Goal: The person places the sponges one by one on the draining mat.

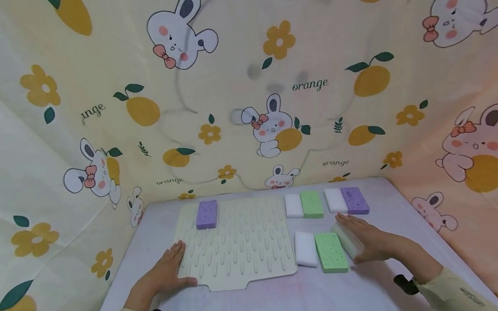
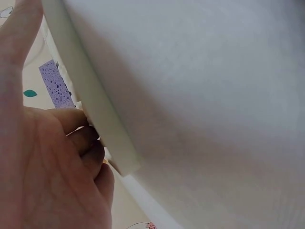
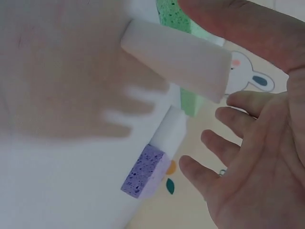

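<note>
L hand (image 1: pixel 165 271) & R hand (image 1: pixel 371 239) are well apart, fingers loose. L rests on L edge of cream board (image 1: pixel 241 250), thumb at near edge. R spans white block (image 1: pixel 347 242) on bench (image 1: pixel 324 297), just R of near green sponge (image 1: pixel 331 253); can't tell if contact's firm. 2nd white block (image 1: pixel 305 249) sits b/w that sponge & board. Back row, R of board: white/green pair (image 1: pixel 312 204), then white/purple pair (image 1: pixel 355 200). Lone purple sponge (image 1: pixel 207 214): on board, far L.
</note>
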`<move>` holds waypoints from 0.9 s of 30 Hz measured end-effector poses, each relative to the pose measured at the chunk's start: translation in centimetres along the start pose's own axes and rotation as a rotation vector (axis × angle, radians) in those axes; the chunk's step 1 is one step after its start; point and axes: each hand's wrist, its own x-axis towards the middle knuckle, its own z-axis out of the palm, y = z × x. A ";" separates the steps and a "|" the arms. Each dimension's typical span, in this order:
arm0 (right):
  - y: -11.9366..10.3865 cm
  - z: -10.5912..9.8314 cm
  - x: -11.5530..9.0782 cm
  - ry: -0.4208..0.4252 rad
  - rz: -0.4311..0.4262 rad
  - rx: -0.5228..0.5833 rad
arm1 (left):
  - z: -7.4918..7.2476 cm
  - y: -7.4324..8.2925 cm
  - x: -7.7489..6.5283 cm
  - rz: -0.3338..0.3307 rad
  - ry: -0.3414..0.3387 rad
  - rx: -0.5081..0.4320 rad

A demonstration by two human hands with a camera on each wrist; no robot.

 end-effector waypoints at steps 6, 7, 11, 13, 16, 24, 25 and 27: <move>0.2 0.1 0.0 -0.035 0.048 -0.016 | 0.0 0.2 -0.1 -0.008 -0.010 0.003; 0.2 0.1 0.0 -0.038 0.052 -0.019 | 0.0 0.2 -0.1 -0.010 -0.012 0.002; 0.4 0.2 0.1 -0.042 0.069 -0.026 | 0.0 0.2 -0.1 -0.018 -0.016 -0.008; 0.5 0.1 0.2 -0.041 0.080 -0.031 | 0.0 0.2 -0.1 -0.020 -0.015 -0.007; 0.6 -0.1 0.2 -0.049 0.121 -0.022 | 0.0 0.1 0.0 -0.019 -0.010 -0.002; 1.2 -0.5 -0.2 -0.035 0.126 0.005 | -0.1 0.4 -0.1 -0.022 -0.013 0.008; 1.3 -0.5 -0.2 -0.031 0.118 0.012 | -0.1 0.4 -0.1 -0.022 -0.012 0.008; 1.7 -0.5 -0.4 -0.022 0.099 0.021 | -0.1 0.4 -0.2 -0.019 -0.010 0.006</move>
